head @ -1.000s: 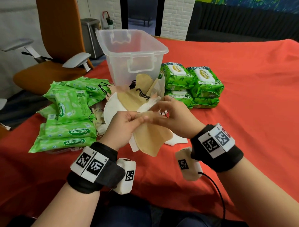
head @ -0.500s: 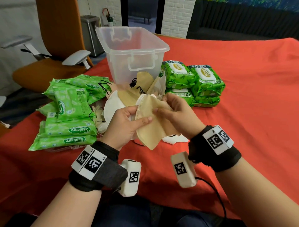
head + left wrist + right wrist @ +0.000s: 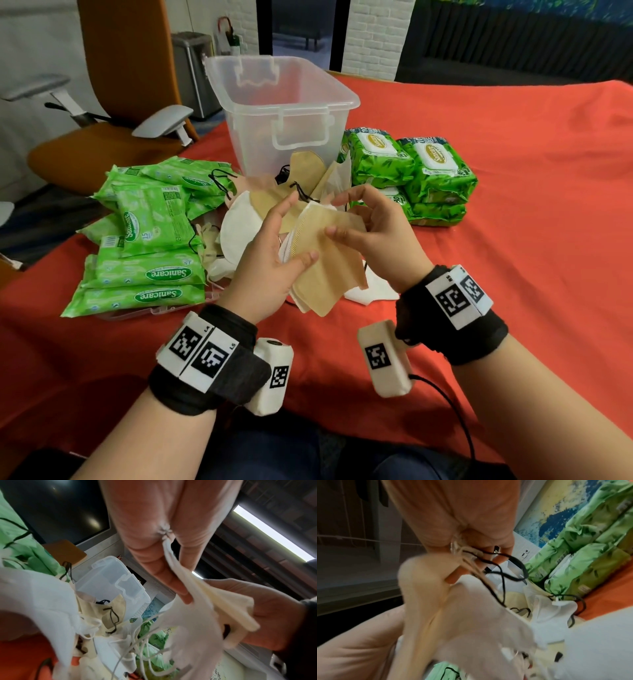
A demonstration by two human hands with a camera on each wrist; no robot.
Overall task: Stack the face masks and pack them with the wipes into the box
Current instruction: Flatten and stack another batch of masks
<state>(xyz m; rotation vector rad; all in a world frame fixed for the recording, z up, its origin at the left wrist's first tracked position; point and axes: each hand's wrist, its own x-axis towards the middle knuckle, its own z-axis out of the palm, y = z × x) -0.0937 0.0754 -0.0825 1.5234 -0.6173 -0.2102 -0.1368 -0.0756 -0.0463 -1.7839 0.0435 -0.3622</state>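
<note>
A small stack of tan face masks (image 3: 325, 267) is held above the red table between both hands. My left hand (image 3: 274, 246) grips its left side, thumb across the top mask. From the right, my right hand (image 3: 373, 226) pinches the upper edge, thumb on top and fingers curled behind. In the left wrist view the masks (image 3: 214, 608) sit between my left fingers (image 3: 154, 547) and the right hand (image 3: 267, 615). In the right wrist view, black ear loops run past my fingers (image 3: 467, 531) above the masks (image 3: 453, 608). The clear box (image 3: 284, 113) stands behind with no lid on it.
Loose white and tan masks (image 3: 239, 222) lie piled in front of the box. Several light-green wipes packs (image 3: 150, 246) are heaped at the left. Dark-green wipes packs (image 3: 411, 171) are stacked at the right. An orange chair (image 3: 113, 102) stands beyond the table's left edge.
The tan mask that hung from both hands' pinch now lies flat on the stack. My left thumb has slid across it and my right hand has taken the upper edge.
</note>
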